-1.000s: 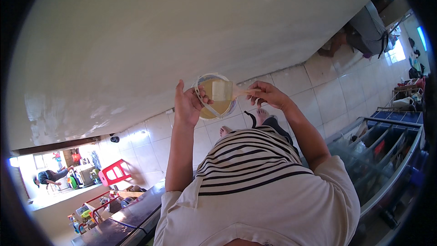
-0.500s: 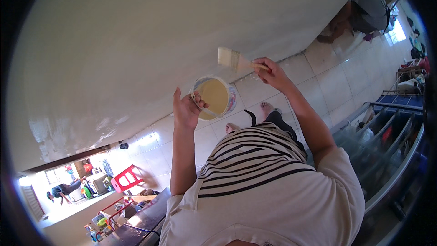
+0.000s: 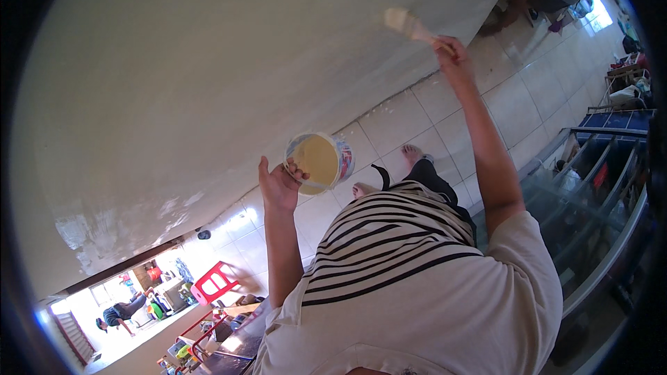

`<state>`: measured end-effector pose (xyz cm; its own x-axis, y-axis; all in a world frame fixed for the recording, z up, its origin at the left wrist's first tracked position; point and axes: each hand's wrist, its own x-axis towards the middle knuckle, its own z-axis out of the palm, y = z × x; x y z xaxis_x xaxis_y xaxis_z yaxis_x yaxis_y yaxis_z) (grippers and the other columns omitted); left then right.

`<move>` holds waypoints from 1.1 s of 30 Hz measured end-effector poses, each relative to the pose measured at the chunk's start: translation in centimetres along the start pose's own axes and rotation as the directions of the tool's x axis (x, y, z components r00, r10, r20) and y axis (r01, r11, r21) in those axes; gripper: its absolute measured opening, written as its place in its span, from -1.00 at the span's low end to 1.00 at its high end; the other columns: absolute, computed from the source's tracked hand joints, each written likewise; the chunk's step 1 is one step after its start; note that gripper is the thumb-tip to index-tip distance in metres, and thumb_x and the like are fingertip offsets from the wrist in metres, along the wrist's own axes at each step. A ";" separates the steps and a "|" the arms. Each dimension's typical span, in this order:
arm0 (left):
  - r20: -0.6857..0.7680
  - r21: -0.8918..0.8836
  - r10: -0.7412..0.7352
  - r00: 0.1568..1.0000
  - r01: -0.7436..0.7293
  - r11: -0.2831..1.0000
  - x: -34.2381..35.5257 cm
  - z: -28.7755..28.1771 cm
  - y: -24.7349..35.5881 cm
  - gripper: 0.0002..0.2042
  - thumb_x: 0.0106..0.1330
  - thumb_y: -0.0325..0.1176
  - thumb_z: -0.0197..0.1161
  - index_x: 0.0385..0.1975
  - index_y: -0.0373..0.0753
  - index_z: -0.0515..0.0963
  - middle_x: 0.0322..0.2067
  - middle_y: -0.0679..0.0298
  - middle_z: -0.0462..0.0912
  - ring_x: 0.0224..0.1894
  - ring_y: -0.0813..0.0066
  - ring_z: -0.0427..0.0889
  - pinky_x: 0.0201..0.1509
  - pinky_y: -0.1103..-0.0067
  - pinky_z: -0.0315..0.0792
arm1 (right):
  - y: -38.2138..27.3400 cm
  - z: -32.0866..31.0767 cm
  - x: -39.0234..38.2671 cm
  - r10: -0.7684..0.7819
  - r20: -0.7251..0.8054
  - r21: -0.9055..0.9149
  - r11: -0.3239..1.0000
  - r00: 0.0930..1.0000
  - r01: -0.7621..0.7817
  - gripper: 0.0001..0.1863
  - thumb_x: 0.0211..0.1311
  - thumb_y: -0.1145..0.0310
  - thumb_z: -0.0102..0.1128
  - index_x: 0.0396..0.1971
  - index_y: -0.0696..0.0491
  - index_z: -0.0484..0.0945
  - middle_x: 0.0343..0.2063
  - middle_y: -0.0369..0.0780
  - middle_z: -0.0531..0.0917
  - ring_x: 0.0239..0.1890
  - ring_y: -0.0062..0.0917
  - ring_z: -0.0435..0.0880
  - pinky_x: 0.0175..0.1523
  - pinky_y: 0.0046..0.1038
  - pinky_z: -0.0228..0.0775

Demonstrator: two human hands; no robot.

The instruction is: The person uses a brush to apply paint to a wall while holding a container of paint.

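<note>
A broad, pale, glossy wall (image 3: 208, 83) spreads ahead of both my hands and off to the left of them. Beneath my hands runs a floor of light square tiles (image 3: 382, 125). A long glass case with a metal frame (image 3: 556, 236) stands behind my right hand, off to its right. Nearer, a round white plastic bucket with coloured printing (image 3: 345, 160) hangs at my left hand (image 3: 280, 184), just to its right; my fingers curl over the edge, the thumb sticking up free, and inside is creamy yellow liquid (image 3: 321, 160). My right hand (image 3: 453, 55), well ahead of the left, grips a wide, pale-bristled brush (image 3: 415, 28) by its handle. Its blurred head points left of that hand, toward the wall; I can't tell whether they touch.
</note>
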<state>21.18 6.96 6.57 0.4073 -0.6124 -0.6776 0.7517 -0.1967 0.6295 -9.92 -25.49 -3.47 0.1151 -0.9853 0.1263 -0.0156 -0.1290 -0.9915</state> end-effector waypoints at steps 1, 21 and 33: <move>0.002 -0.004 0.000 1.000 0.000 1.000 0.1 -0.2 -0.1 -0.40 0.35 0.18 -0.24 -0.28 -0.39 0.37 -0.59 0.29 0.39 -0.55 0.37 0.41 -0.19 0.33 0.39 | 0.5 -1.1 0.5 0.053 -0.064 0.000 0.999 0.997 -0.053 -0.78 0.24 0.31 0.23 -0.14 0.01 0.54 -0.47 -0.43 0.49 -0.51 -0.79 0.34 -0.45 -0.69 0.20; -0.067 -0.033 -0.039 0.997 0.037 0.999 1.4 -2.7 -1.0 -0.39 0.36 0.18 -0.25 -0.28 -0.39 0.36 -0.62 0.29 0.37 -0.55 0.36 0.39 -0.23 0.33 0.35 | -4.7 15.5 -13.3 -0.142 0.189 0.027 0.990 0.972 0.139 -0.80 0.26 0.41 0.13 -0.15 0.10 0.42 -0.32 -0.24 0.52 -0.31 -0.60 0.49 -0.22 -0.57 0.35; -0.092 -0.080 -0.050 0.995 0.042 0.996 2.0 -4.5 -1.7 -0.42 0.35 0.18 -0.24 -0.31 -0.34 0.39 -0.63 0.29 0.38 -0.55 0.37 0.40 -0.26 0.35 0.38 | -1.6 7.4 -2.7 0.070 0.127 0.014 0.997 0.989 -0.073 -0.75 0.23 0.20 0.23 -0.23 0.05 0.55 -0.48 -0.37 0.53 -0.43 -0.69 0.45 -0.35 -0.60 0.32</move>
<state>23.02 9.48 2.41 0.4154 -0.5287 -0.7402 0.8072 -0.1609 0.5679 -2.83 -21.79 -2.44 0.2391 -0.9696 0.0514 -0.0099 -0.0553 -0.9984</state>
